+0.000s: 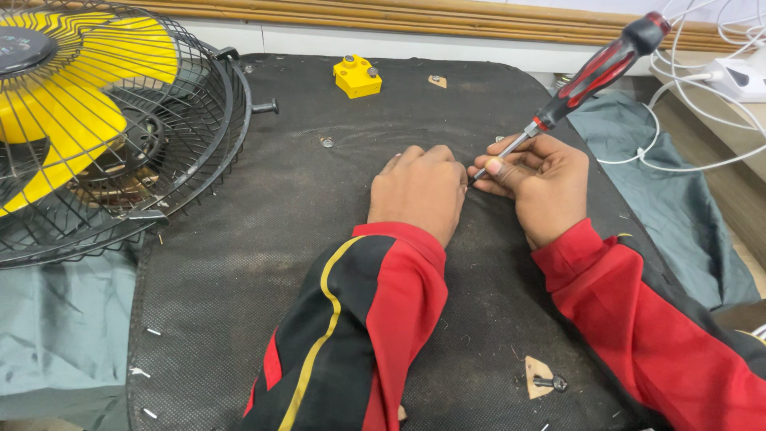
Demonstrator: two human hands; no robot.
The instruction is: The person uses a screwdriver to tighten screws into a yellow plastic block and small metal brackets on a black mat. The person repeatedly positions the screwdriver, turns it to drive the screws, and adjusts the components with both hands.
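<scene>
Where hands meet, screwdriver (594,72) tip (hidden) vanishes.

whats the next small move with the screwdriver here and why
Probably seat the tip squarely before turning: the right hand pinches the screwdriver low on its shaft, tilted, tip at the left hand, which rests fisted on the black mat. What lies under the tip is hidden.

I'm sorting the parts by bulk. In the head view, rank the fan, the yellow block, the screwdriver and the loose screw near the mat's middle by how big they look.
1. fan, cut off by the frame
2. screwdriver
3. yellow block
4. loose screw

The block lies farther from the camera, so its size is less sure.
</scene>
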